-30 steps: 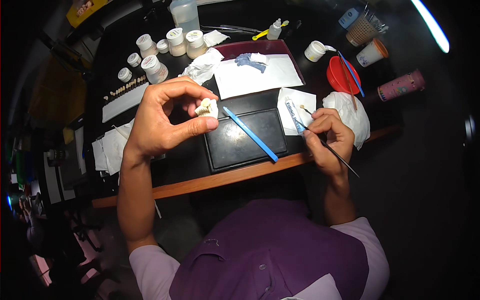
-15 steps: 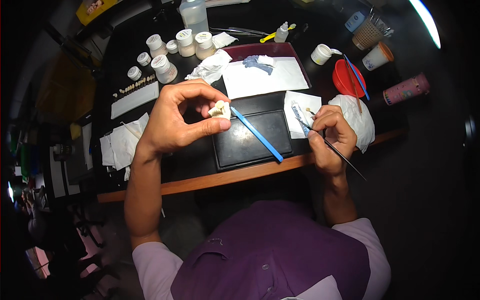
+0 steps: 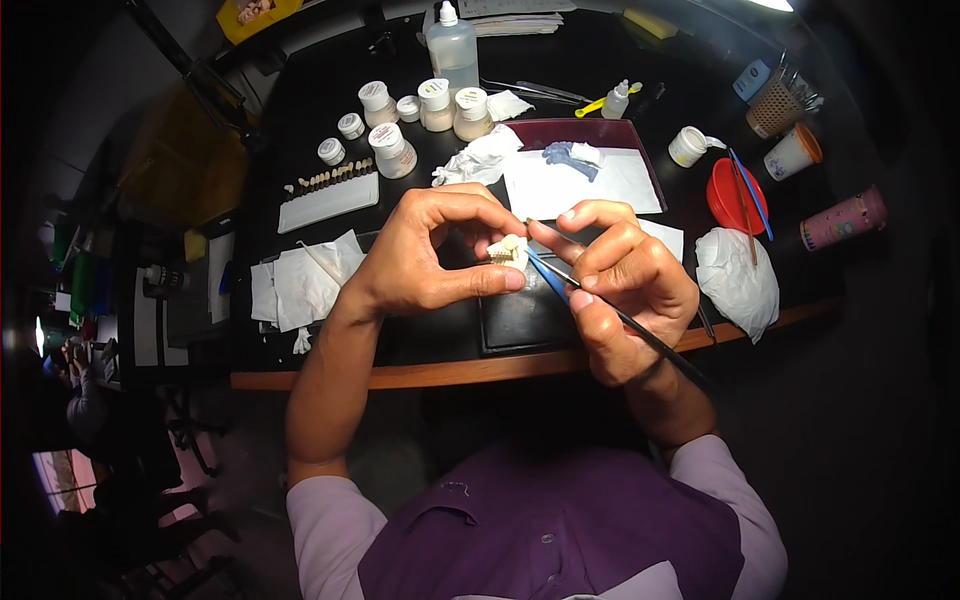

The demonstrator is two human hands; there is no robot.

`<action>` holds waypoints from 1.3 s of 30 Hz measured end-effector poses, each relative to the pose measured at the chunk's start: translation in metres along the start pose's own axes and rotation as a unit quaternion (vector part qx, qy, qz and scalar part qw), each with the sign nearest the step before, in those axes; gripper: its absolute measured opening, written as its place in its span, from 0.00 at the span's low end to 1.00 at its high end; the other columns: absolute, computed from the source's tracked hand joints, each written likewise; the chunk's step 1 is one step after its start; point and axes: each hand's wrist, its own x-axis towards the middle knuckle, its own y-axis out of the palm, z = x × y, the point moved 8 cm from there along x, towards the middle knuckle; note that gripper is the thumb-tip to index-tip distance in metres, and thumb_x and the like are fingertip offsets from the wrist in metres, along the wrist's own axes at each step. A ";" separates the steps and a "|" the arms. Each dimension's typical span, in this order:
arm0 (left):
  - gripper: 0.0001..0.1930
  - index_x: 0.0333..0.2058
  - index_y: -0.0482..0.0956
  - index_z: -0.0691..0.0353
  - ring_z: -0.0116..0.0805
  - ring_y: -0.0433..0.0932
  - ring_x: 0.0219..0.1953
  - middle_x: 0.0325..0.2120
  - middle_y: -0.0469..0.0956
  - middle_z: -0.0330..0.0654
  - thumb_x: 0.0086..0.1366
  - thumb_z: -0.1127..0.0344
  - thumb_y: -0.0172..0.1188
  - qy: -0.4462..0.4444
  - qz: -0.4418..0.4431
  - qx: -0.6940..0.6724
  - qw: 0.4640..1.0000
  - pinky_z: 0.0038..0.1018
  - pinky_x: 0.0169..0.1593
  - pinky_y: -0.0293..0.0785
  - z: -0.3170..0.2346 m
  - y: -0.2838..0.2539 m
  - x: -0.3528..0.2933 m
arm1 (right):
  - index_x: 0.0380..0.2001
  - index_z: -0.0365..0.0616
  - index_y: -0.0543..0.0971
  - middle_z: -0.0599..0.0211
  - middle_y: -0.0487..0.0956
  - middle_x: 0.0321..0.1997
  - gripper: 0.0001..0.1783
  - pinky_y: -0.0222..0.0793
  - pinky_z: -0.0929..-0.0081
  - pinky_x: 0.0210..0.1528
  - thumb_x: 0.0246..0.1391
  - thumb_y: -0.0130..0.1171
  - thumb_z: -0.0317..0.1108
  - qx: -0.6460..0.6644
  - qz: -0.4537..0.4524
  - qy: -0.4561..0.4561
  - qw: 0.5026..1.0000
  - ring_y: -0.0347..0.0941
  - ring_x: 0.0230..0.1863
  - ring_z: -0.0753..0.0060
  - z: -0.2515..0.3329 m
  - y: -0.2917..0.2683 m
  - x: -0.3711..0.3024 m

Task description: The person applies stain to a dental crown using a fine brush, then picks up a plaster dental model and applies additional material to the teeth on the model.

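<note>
My left hand (image 3: 425, 250) pinches a small cream dental cast (image 3: 508, 252) with teeth between thumb and fingertips, above the bench. In my right hand (image 3: 630, 290) is a thin brush (image 3: 650, 340) with a dark handle, its tip close to the cast's right side. The index and middle fingers of that hand reach toward the cast. A blue stick (image 3: 549, 276) shows just behind the brush, partly covered by my right hand; I cannot tell whether it is held or lies on the black flat box (image 3: 505, 325) below.
Several powder jars (image 3: 394, 150) and a tooth shade row (image 3: 330, 203) stand at left. Behind are a squeeze bottle (image 3: 453, 55) and a maroon tray (image 3: 648, 165). Tissues (image 3: 310, 285) lie left. A red bowl (image 3: 728, 195), white bag (image 3: 737, 280) and pink bottle (image 3: 845, 218) are right.
My right hand has moved left with the brush, from over the white paper and tube to beside the cast. My left hand keeps hold of the cast. The whole view has shifted.
</note>
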 end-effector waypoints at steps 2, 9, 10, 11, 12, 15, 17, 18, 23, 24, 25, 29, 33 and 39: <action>0.17 0.39 0.87 0.65 0.23 0.74 0.32 0.33 0.82 0.38 0.51 0.66 0.80 -0.003 -0.003 0.002 1.000 0.21 0.39 0.72 -0.002 0.000 0.000 | 0.26 0.37 0.73 0.60 0.78 0.29 0.07 0.83 0.53 0.53 0.43 0.59 0.16 0.004 0.000 -0.004 1.000 0.77 0.52 0.49 -0.003 0.001 0.000; 0.16 0.38 0.87 0.65 0.23 0.74 0.32 0.32 0.81 0.37 0.51 0.66 0.80 0.002 0.000 0.005 1.000 0.20 0.38 0.72 -0.001 0.001 0.000 | 0.24 0.36 0.73 0.59 0.78 0.27 0.07 0.84 0.52 0.52 0.42 0.60 0.15 0.003 0.004 0.002 1.000 0.77 0.52 0.49 -0.008 -0.004 0.001; 0.17 0.38 0.87 0.65 0.22 0.74 0.32 0.32 0.81 0.37 0.51 0.66 0.80 0.000 0.002 0.006 1.000 0.20 0.38 0.72 -0.001 0.001 0.000 | 0.24 0.36 0.73 0.59 0.79 0.27 0.07 0.85 0.52 0.51 0.42 0.60 0.15 0.002 0.002 0.004 1.000 0.77 0.52 0.49 -0.009 -0.004 0.001; 0.17 0.38 0.87 0.65 0.22 0.74 0.32 0.32 0.81 0.37 0.51 0.66 0.80 -0.001 0.001 0.006 1.000 0.20 0.38 0.72 -0.001 0.001 0.000 | 0.23 0.36 0.74 0.59 0.79 0.27 0.07 0.85 0.52 0.51 0.42 0.60 0.15 0.000 0.001 0.006 1.000 0.77 0.52 0.49 -0.010 -0.004 0.001; 0.17 0.38 0.87 0.65 0.22 0.74 0.32 0.32 0.81 0.37 0.51 0.67 0.80 -0.002 0.000 0.005 1.000 0.20 0.38 0.72 -0.001 0.001 0.000 | 0.23 0.36 0.74 0.59 0.79 0.27 0.07 0.85 0.52 0.50 0.42 0.60 0.15 0.000 0.003 0.004 1.000 0.77 0.52 0.49 -0.010 -0.004 0.001; 0.18 0.41 0.86 0.67 0.24 0.74 0.34 0.33 0.81 0.39 0.51 0.70 0.78 -0.020 0.013 0.000 1.000 0.23 0.41 0.70 0.000 0.002 -0.001 | 0.23 0.36 0.74 0.59 0.79 0.26 0.07 0.85 0.51 0.50 0.42 0.60 0.15 -0.002 0.004 0.001 1.000 0.77 0.52 0.49 -0.011 -0.004 0.002; 0.18 0.42 0.86 0.68 0.25 0.73 0.35 0.34 0.80 0.40 0.51 0.72 0.77 -0.029 0.020 -0.001 0.999 0.24 0.43 0.70 0.001 0.002 -0.002 | 0.23 0.36 0.74 0.59 0.79 0.26 0.07 0.85 0.51 0.49 0.42 0.60 0.15 -0.003 0.000 0.004 1.000 0.77 0.52 0.49 -0.011 -0.003 0.002; 0.18 0.42 0.86 0.68 0.25 0.73 0.35 0.34 0.80 0.40 0.51 0.72 0.77 -0.028 0.020 0.000 0.999 0.24 0.43 0.70 0.001 0.002 -0.001 | 0.23 0.36 0.74 0.59 0.79 0.26 0.07 0.86 0.51 0.49 0.42 0.60 0.15 -0.003 0.000 0.005 1.000 0.77 0.52 0.49 -0.011 -0.003 0.001; 0.18 0.41 0.86 0.68 0.25 0.74 0.35 0.33 0.80 0.40 0.51 0.72 0.77 -0.028 0.021 0.010 0.999 0.24 0.43 0.70 0.001 0.002 -0.001 | 0.23 0.36 0.74 0.59 0.79 0.26 0.07 0.85 0.52 0.49 0.41 0.60 0.15 -0.008 0.010 0.004 1.000 0.77 0.51 0.50 -0.012 -0.004 0.001; 0.18 0.41 0.86 0.68 0.25 0.74 0.35 0.33 0.81 0.40 0.51 0.72 0.77 -0.027 0.022 0.014 0.999 0.24 0.43 0.70 0.000 0.002 -0.001 | 0.23 0.36 0.74 0.59 0.79 0.26 0.07 0.85 0.51 0.50 0.41 0.60 0.15 -0.007 0.010 0.005 1.000 0.77 0.51 0.50 -0.012 -0.004 0.001; 0.18 0.41 0.86 0.68 0.25 0.74 0.35 0.33 0.81 0.40 0.51 0.72 0.77 -0.025 0.023 0.018 0.999 0.24 0.43 0.70 0.000 0.002 -0.001 | 0.23 0.36 0.74 0.59 0.79 0.26 0.07 0.85 0.51 0.50 0.41 0.60 0.15 -0.006 0.011 0.006 1.000 0.77 0.51 0.50 -0.012 -0.004 0.001; 0.18 0.41 0.86 0.68 0.25 0.74 0.35 0.33 0.81 0.40 0.50 0.72 0.77 -0.025 0.021 0.011 0.999 0.24 0.43 0.70 0.000 0.002 -0.001 | 0.23 0.36 0.74 0.59 0.79 0.26 0.07 0.85 0.51 0.50 0.41 0.61 0.15 0.003 0.006 0.006 1.000 0.77 0.51 0.50 -0.010 -0.004 0.002; 0.18 0.41 0.86 0.69 0.25 0.74 0.35 0.33 0.81 0.40 0.50 0.72 0.77 -0.027 0.016 0.007 0.999 0.24 0.43 0.70 0.000 0.002 -0.001 | 0.23 0.36 0.74 0.59 0.79 0.26 0.07 0.85 0.51 0.50 0.42 0.60 0.16 0.005 0.002 0.007 1.000 0.77 0.52 0.51 -0.012 -0.004 0.001; 0.18 0.41 0.86 0.69 0.26 0.74 0.35 0.33 0.81 0.40 0.50 0.72 0.77 -0.022 0.014 0.005 1.000 0.25 0.44 0.70 -0.002 0.002 -0.001 | 0.24 0.36 0.74 0.59 0.79 0.27 0.07 0.85 0.51 0.50 0.42 0.60 0.16 -0.002 0.020 -0.002 1.000 0.77 0.51 0.51 -0.012 -0.004 0.002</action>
